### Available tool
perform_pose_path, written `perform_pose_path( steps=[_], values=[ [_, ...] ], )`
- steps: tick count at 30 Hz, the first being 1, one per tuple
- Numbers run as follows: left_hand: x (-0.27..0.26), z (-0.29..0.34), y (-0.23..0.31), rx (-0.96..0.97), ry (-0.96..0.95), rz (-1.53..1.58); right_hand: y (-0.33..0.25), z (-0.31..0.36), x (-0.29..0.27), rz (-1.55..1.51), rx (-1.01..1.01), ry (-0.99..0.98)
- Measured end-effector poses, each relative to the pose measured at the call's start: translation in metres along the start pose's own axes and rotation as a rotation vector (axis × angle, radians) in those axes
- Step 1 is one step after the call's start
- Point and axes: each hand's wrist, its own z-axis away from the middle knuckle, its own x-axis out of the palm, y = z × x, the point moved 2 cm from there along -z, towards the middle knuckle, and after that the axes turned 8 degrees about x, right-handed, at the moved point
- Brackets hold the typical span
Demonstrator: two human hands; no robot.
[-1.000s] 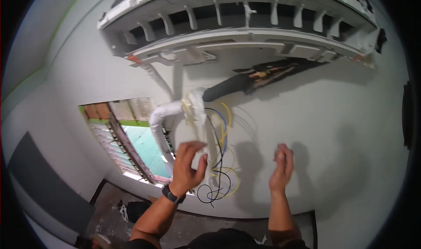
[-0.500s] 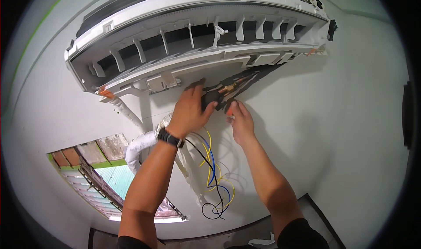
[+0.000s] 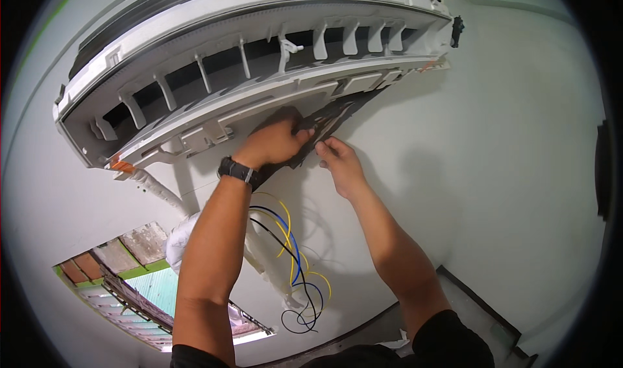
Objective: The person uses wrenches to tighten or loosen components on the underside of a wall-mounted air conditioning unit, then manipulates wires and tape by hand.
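Observation:
Black foam pipe insulation (image 3: 347, 108) runs slantwise beneath the white wall-mounted air conditioner unit (image 3: 188, 118), with lighter streaks of what it wraps showing along its slit. My left hand (image 3: 276, 140), a black watch (image 3: 237, 171) on its wrist, reaches up under the casing. Its thumb lies on the insulation and its other fingers curl behind, partly hidden. Just to the right, my right hand (image 3: 342, 167) pinches the insulation's lower edge between thumb and fingertips. More of the black sleeve continues below my left wrist.
Loose yellow, blue and black wires (image 3: 295, 258) dangle below my hands against the white wall. A white wrapped pipe (image 3: 182, 241) passes behind my left forearm. At lower left is a window opening (image 3: 152, 284). The unit's front is off, baring its vanes (image 3: 285, 50).
The view has shifted, so the unit sits further left. The brass fitting seen before is now covered, and the orange patch by my right fingertips is out of sight. Both hands stay at the insulation.

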Motion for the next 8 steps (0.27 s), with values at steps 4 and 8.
perform_pose_path(
  steps=[4,8],
  values=[
    [0.005,-0.019,-0.003,-0.009,-0.18,0.276,-0.009,-0.005,-0.01,-0.038,0.016,-0.063],
    [0.031,-0.026,0.005,0.254,0.1,-0.289,-0.004,-0.024,-0.04,0.043,0.099,-0.056]
  ],
)
